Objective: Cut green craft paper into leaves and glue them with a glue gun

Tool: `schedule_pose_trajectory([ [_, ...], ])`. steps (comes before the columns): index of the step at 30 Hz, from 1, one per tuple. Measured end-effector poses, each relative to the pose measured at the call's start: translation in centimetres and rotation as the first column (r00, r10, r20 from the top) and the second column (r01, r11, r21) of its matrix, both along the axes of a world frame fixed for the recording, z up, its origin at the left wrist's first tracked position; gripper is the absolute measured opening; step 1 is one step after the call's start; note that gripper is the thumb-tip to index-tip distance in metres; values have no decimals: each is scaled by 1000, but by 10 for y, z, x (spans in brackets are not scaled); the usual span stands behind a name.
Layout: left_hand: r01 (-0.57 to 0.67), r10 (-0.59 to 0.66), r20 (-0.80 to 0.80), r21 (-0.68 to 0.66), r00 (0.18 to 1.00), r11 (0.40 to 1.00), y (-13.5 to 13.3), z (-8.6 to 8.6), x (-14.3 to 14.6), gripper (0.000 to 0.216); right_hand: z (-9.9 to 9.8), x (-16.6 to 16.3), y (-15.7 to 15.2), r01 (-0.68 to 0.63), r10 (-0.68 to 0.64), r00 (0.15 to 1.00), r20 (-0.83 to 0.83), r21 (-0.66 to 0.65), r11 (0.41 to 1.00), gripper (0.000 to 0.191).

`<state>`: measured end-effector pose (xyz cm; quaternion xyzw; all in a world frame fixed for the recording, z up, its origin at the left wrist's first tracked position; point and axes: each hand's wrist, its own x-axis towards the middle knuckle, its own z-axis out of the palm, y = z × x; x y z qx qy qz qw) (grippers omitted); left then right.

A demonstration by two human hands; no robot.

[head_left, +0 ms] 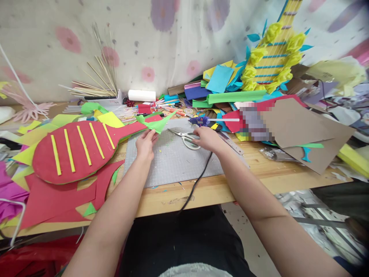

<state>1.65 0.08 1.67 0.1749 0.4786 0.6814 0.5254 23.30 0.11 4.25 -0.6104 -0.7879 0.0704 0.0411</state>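
On a grey gridded cutting mat (173,165), white-handled metal scissors (181,134) point toward ten o'clock, nearer my right hand (210,139), fingers over one loop, grip unclear; my left hand (145,144) pinches a pointed bright-green sheet piece (160,124).

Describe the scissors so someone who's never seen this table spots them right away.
On the wooden table, find the gray cutting mat. At its far half are the scissors, blades pointing left, handles at the person's right hand. Their pale, looped handles set them apart from the dark blue glue gun just beyond.
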Motion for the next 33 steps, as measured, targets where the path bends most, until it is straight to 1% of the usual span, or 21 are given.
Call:
schedule_pose_trajectory([
  [2, 8, -8, 11, -1, 1000, 1000, 0, 0, 1, 14, -9, -13, -2, -38, 38, 994, 99, 5, 999, 28],
  [4, 14, -14, 32, -10, 999, 1000, 0, -1, 1, 13, -15, -24, -4, -16, 14, 988, 154, 14, 1000, 29],
  [7, 17, -15, 66, -29, 998, 999, 1, -1, 0, 12, -15, -30, -7, 23, -23, 987, 157, 2, 1000, 28],
  [9, 14, -10, 89, -37, 996, 999, 1, -1, -2, 12, -8, -25, -6, 40, -35, 995, 88, -54, 998, 26],
  [11, 10, -5, 110, -39, 994, 999, 2, 0, -3, 11, -1, -17, -5, 55, -62, 997, -50, -140, 989, 23],
  [13, 5, 0, 132, -40, 991, 999, 2, 0, -4, 11, 6, -10, -4, 44, -94, 973, -211, -228, 973, 24],
  [14, 1, 4, 143, -39, 990, 999, 2, 0, -5, 10, 9, -8, -4, 17, -92, 954, -286, -254, 967, 28],
  [16, -8, 14, 168, -39, 986, 999, 2, 0, -5, 10, 10, -8, -4, -68, -43, 917, -397, -263, 962, 39],
  [18, -10, 16, 188, -35, 982, 999, 2, 1, -5, 10, 8, -12, -4, -174, 45, 900, -434, -263, 949, 47],
  [19, -6, 12, 196, -30, 981, 1000, 2, 1, -5, 9, 6, -15, -4, -232, 95, 895, -435, -273, 934, 49],
  [21, 3, 0, 205, -16, 979, 1000, 2, 2, -4, 9, 4, -18, -2, -341, 183, 881, -436, -317, 885, 50],
  [23, 13, -12, 203, -3, 979, 1000, 1, 3, -3, 9, 2, -19, 1, -428, 228, 848, -479, -363, 828, 50],
  [25, 31, -29, 191, -4, 981, 1000, 0, 3, -2, 10, 2, -20, 4, -473, 210, 810, -548, -399, 786, 49],
  [27, 49, -45, 175, -21, 983, 999, -1, 4, -1, 11, 3, -21, 6, -494, 165, 773, -612, -418, 763, 48],
  [30, 58, -49, 157, -49, 986, 997, -2, 3, 0, 11, 2, -24, 9, -512, 115, 733, -670, -432, 742, 47],
  [33, 66, -57, 140, -61, 989, 996, -2, 3, 0, 10, 0, -26, 10, -516, 110, 728, -677, -435, 738, 47],
])
